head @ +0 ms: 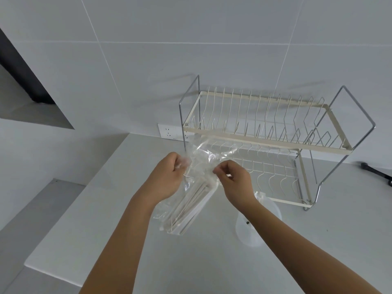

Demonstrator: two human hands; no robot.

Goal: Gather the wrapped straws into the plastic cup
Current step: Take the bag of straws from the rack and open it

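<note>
Both forearms reach in from the bottom over the pale surface (148, 262). Left hand (164, 179) has its fingers (180, 164) pinched on the left edge of a clear plastic bag (199, 158). Right hand (235, 183), fingers (220, 169) closed, pinches the bag's right edge, holding it above the surface. Wrapped straws (186, 206) are bunched inside the bag's lower part, tilted. Plastic cup (252, 238) stands on the surface just right of the bag, partly hidden by the right forearm. Behind, a two-tier wire dish rack (265, 136) stands against the tiled wall. Wall socket (169, 131) sits left of the rack.
</note>
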